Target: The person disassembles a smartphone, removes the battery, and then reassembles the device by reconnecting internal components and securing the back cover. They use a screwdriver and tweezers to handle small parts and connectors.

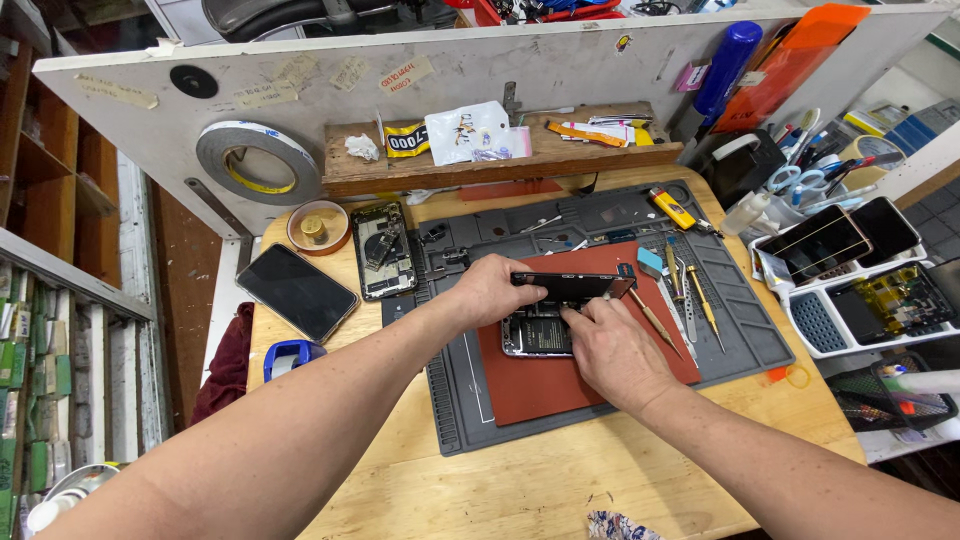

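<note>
Left hand: left hand (492, 290) closed on the left end of the thin black screen panel (572, 287), thumb and fingers pinching its edge.
Right hand: right hand (612, 352) knuckles up, fingertips pressed on the panel's lower edge where it meets the opened phone body (537, 335); a pinch rather than a full grasp, fingers partly hidden.
Panel: lifted and tilted up from the phone body, which lies flat on the red-brown rectangular mat (560, 375), itself on the grey ridged work mat (620, 250) on the pale wooden table (520, 480).
In the way: right-side tools just beside the right hand: wooden-handled pick (652, 318), metal tweezers (688, 305), yellow-handled screwdriver (704, 303). Three in a row, none touching the hand.
Left of mat: one stripped phone chassis with bare boards (382, 250), one dark intact phone face up (297, 291), one round orange dish (318, 226), one blue tape dispenser (292, 356).
Labels and packages: white pouch with small pictures (470, 131) and a yellow-and-black label (406, 140) on the wooden shelf (500, 165); several pale paper tape strips stuck along the top of the grey back panel; large roll of grey tape (257, 160) hung on the panel.
Right side: two white trays, the upper white tray (775, 270) holding two dark phones, the lower white tray (815, 325) holding one opened one.
</note>
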